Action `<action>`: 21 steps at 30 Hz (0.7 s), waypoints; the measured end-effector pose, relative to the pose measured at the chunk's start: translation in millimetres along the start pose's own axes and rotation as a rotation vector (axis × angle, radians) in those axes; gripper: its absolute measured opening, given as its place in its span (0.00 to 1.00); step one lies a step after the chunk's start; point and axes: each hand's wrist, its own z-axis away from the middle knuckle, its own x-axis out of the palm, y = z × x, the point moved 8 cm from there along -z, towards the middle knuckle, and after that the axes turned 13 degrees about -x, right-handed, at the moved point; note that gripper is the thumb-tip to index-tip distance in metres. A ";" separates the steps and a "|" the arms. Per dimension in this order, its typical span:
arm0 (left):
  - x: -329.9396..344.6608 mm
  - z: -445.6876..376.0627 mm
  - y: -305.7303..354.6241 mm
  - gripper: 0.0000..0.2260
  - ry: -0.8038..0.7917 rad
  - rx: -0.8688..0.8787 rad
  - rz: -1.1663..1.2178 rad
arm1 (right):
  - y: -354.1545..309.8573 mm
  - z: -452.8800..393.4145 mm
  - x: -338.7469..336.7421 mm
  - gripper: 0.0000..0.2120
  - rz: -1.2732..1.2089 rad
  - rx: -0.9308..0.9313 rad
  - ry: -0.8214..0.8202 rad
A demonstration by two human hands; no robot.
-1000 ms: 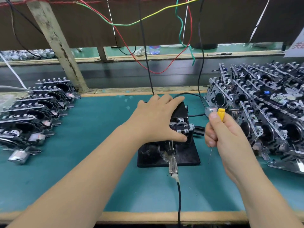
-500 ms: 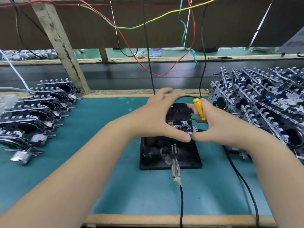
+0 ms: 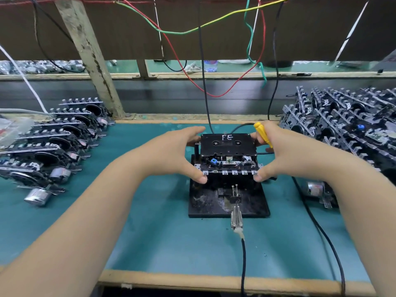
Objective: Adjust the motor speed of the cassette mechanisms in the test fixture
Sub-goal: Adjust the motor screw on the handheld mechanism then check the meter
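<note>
A black test fixture (image 3: pixel 228 202) stands on the green mat at the middle of the bench. On it sits a cassette mechanism (image 3: pixel 229 166) with a black cassette (image 3: pixel 228 144) marked in white on top. My left hand (image 3: pixel 175 155) grips the mechanism's left side, thumb on its front corner. My right hand (image 3: pixel 282 155) grips the right side the same way and also holds a small yellow screwdriver (image 3: pixel 263 133) tucked against its fingers, handle pointing up.
Rows of cassette mechanisms lie at the left (image 3: pixel 53 142) and a dense stack at the right (image 3: pixel 347 129). A probe with a black cable (image 3: pixel 243 260) runs from the fixture to the front edge. Coloured wires (image 3: pixel 184 32) hang overhead. A wooden post (image 3: pixel 90 56) stands at the back left.
My right hand came in from the right with the screwdriver and took hold of the mechanism's right side. My left hand shifted off the top to the left side, uncovering the cassette.
</note>
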 end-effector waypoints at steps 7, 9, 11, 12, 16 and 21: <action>6.8 14.7 -0.1 0.50 0.097 0.056 0.005 | 5.2 1.3 1.9 0.35 -0.054 0.006 0.002; 11.5 30.2 10.3 0.45 0.238 0.194 -0.027 | 4.7 2.8 2.3 0.31 -0.080 0.004 0.013; 24.1 43.0 19.7 0.39 0.289 0.288 0.002 | 1.8 6.5 3.3 0.29 -0.104 -0.016 0.026; 32.0 45.7 21.1 0.39 0.290 0.286 0.019 | -2.1 9.4 3.6 0.29 -0.111 -0.044 0.051; 47.5 48.8 22.7 0.41 0.351 0.222 0.169 | -31.1 31.1 8.7 0.41 -0.039 -0.235 0.320; 58.6 42.3 22.5 0.33 0.416 0.190 0.398 | -31.8 45.8 33.5 0.41 -0.153 -0.251 0.446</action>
